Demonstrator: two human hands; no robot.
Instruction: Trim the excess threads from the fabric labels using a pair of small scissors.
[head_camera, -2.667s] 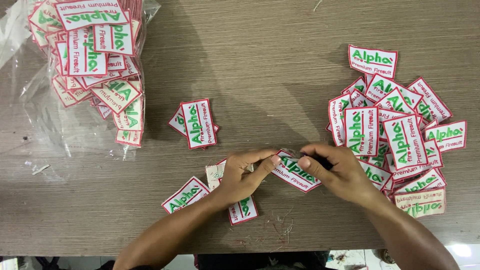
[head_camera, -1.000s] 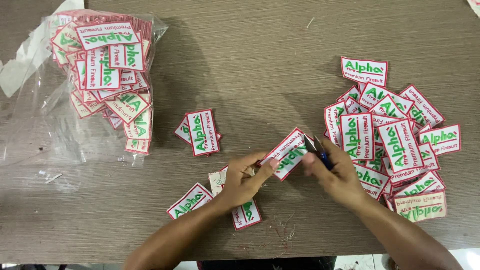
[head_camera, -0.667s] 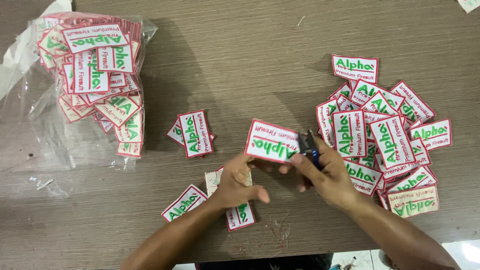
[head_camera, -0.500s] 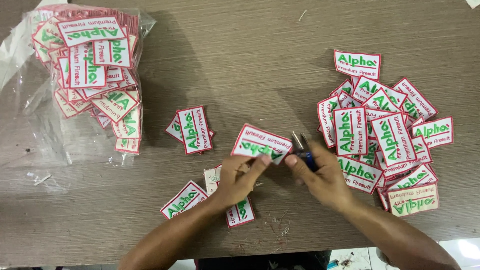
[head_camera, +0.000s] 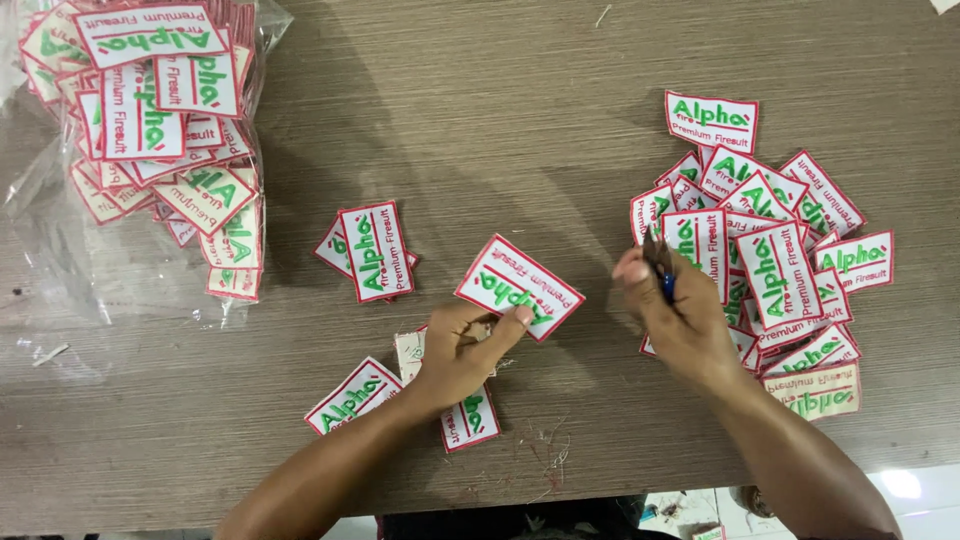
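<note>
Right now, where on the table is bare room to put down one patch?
The widest free area is the top middle of the table, between the bag and the right pile. Another strip lies below the bag, at front left. Around the left hand and the right hand it is crowded.

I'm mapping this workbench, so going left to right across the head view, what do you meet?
Clear bag of patches → small patch stack → left hand holding one patch → right hand with small snips → loose patch pile.
</note>
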